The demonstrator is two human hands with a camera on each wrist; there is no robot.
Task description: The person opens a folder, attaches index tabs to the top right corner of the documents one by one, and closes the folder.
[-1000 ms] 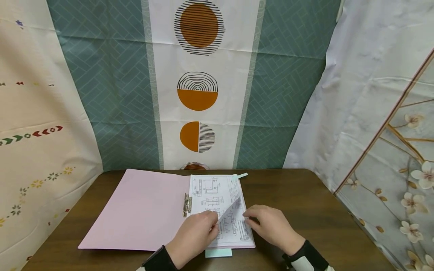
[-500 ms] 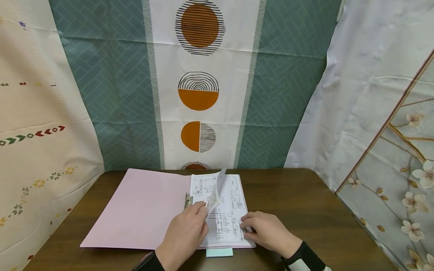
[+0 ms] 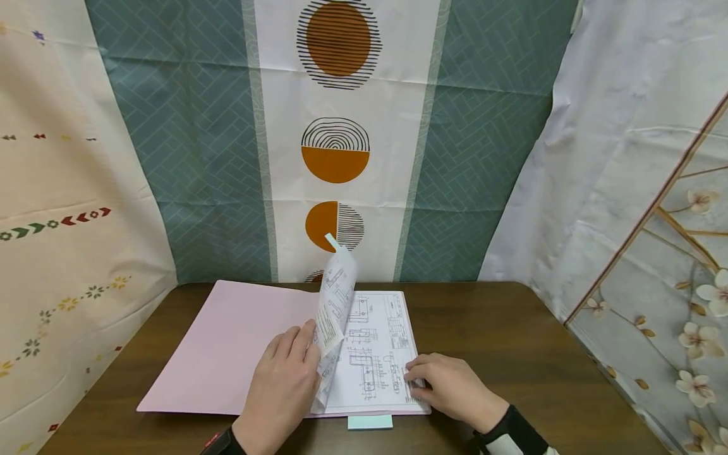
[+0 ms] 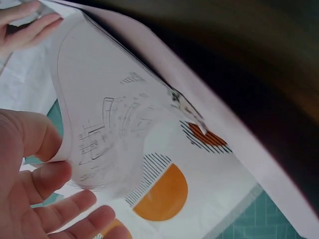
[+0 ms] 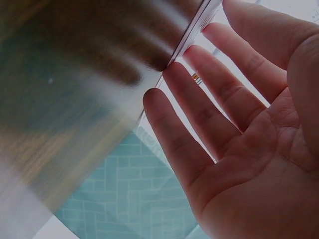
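Observation:
An open pink folder (image 3: 239, 354) lies on the table, with a stack of printed technical drawings (image 3: 375, 341) on its right half. My left hand (image 3: 284, 379) pinches the edge of a drawing sheet (image 3: 335, 297) between thumb and index finger (image 4: 47, 179). That sheet stands curled up over the middle of the folder, a pale blue tab (image 3: 331, 241) at its top corner. The metal clip (image 4: 187, 104) shows in the left wrist view; in the head view the sheet and hand hide it. My right hand (image 3: 449, 385) rests its fairly straight fingertips at the stack's right edge.
A pale blue tab (image 3: 370, 422) sticks out below the folder's front edge. The brown wooden table (image 3: 512, 354) extends to both sides. Patterned cloth (image 3: 216, 158) hangs behind it, with more cloth (image 3: 643, 208) along the right and left.
My left hand has moved left with the sheet, which has lifted and curled from right to left, uncovering the drawing beneath. The right hand has stayed by the stack's right edge.

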